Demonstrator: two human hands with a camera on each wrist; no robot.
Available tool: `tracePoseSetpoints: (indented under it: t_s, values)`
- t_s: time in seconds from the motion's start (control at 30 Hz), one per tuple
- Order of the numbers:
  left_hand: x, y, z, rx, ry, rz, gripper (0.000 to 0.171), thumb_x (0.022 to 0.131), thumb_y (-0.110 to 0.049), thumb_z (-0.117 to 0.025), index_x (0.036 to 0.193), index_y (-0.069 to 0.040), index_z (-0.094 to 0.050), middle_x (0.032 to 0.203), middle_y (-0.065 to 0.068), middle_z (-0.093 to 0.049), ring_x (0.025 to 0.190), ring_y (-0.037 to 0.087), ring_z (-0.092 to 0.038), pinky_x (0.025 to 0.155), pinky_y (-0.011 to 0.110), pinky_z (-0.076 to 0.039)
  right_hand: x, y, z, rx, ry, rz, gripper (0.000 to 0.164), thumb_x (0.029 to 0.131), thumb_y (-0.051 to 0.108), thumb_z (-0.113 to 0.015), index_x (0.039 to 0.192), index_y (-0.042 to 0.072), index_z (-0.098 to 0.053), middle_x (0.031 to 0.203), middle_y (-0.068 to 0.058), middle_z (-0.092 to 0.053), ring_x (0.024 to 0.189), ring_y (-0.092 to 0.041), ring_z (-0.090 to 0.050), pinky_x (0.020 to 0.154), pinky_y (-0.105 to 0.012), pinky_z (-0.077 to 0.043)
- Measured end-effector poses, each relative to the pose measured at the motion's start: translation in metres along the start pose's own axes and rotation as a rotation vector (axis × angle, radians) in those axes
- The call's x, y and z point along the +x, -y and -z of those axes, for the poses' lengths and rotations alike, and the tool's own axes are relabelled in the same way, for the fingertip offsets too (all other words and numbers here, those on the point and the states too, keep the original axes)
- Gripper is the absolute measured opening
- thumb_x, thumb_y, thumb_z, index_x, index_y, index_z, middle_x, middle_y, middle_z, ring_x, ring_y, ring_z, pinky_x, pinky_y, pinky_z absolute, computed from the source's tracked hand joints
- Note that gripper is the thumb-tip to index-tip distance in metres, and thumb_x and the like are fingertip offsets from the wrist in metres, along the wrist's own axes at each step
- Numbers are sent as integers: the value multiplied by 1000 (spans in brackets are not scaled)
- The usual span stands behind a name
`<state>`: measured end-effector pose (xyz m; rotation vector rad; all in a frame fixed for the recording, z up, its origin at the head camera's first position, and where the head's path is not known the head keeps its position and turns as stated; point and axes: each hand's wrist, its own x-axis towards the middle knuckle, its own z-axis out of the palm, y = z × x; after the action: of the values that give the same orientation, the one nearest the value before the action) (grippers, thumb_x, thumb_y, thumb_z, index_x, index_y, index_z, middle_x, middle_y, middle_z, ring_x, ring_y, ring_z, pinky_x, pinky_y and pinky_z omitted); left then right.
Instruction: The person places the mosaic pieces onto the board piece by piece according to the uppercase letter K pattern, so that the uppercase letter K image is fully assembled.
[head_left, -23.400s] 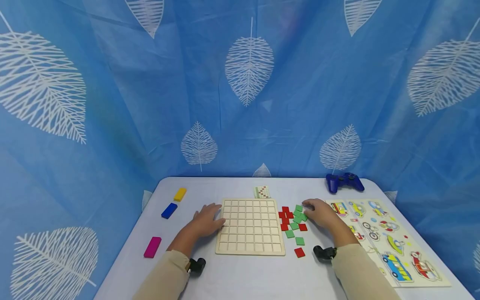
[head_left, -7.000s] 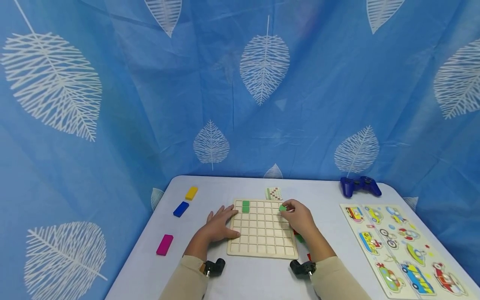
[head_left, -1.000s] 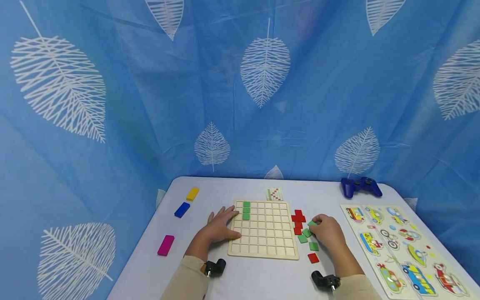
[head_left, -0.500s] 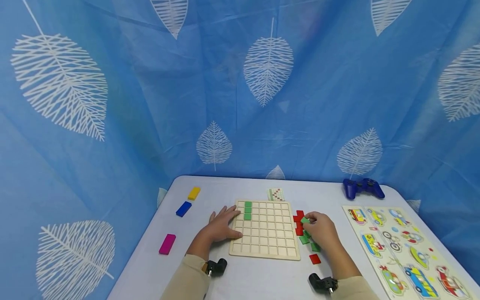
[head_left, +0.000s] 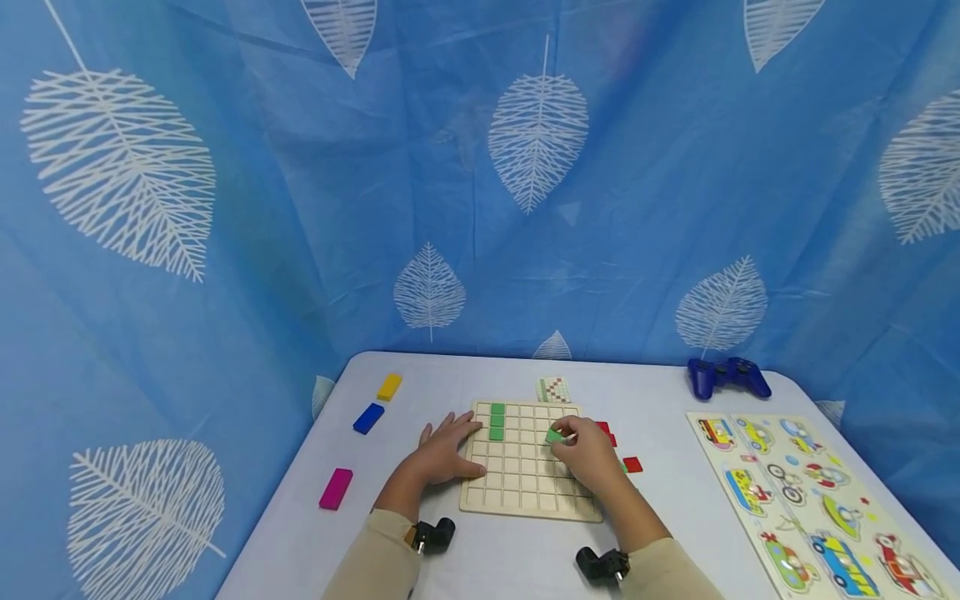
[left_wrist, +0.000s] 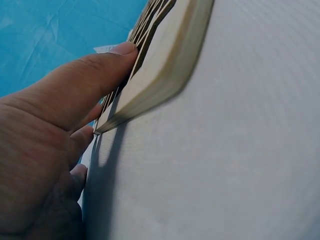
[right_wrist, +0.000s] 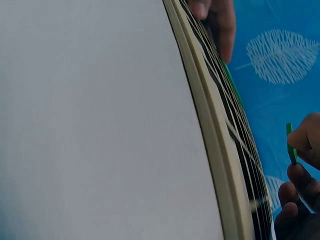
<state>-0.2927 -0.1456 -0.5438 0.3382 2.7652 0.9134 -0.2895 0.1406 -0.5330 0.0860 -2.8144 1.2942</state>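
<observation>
A wooden board (head_left: 517,492) with a grid of square recesses lies on the white table. Three green tiles (head_left: 498,422) sit one below another in its second column from the left. My left hand (head_left: 437,457) rests at the board's left side, fingers spread; in the left wrist view the thumb (left_wrist: 107,60) touches the rim. My right hand (head_left: 588,454) pinches another green tile (head_left: 553,436) over the board's upper right part. In the right wrist view that tile stands edge-on between thumb and fingertips, raised above the grid.
Red tiles (head_left: 632,464) lie right of the board, partly hidden by my right arm. Behind the board is a small pattern card (head_left: 553,389). Yellow, blue and magenta blocks (head_left: 335,489) are at left. A vehicle puzzle board (head_left: 813,500) and blue game controller (head_left: 727,378) are at right.
Three green tiles have come into the board's column since the oldest frame. In the last second my right hand has carried another green tile leftward from the pile, over the board. My left hand stays put.
</observation>
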Motion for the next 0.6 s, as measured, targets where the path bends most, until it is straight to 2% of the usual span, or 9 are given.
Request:
tracePoseSetpoints:
  t_s: [0.1, 0.23, 0.6]
  values:
    - [0, 0, 1, 9, -1, -3, 89, 81, -49, -88, 157, -25, -48, 174, -1, -27, 164, 33, -9, 128, 66, 3, 0, 11, -13, 19, 21, 11, 25, 88, 16, -77, 112, 20, -74, 108, 0, -65, 96, -17, -62, 79, -31, -55]
    - [0, 0, 1, 15, -1, -11, 89, 81, -50, -87, 157, -24, -49, 174, 0, -28, 164, 34, -10, 128, 66, 2, -2, 24, -28, 63, 60, 41, 24, 87, 13, -76, 110, 20, -74, 106, 0, -64, 94, -17, -62, 78, -30, -55]
    - [1, 1, 2, 26, 0, -22, 88, 81, -50, -87, 157, -22, -50, 173, 2, -30, 163, 35, -13, 127, 69, 0, 0, 46, -61, 77, 159, 140, 27, 87, 10, -74, 114, 10, -74, 107, -2, -64, 93, -15, -60, 83, -34, -55]
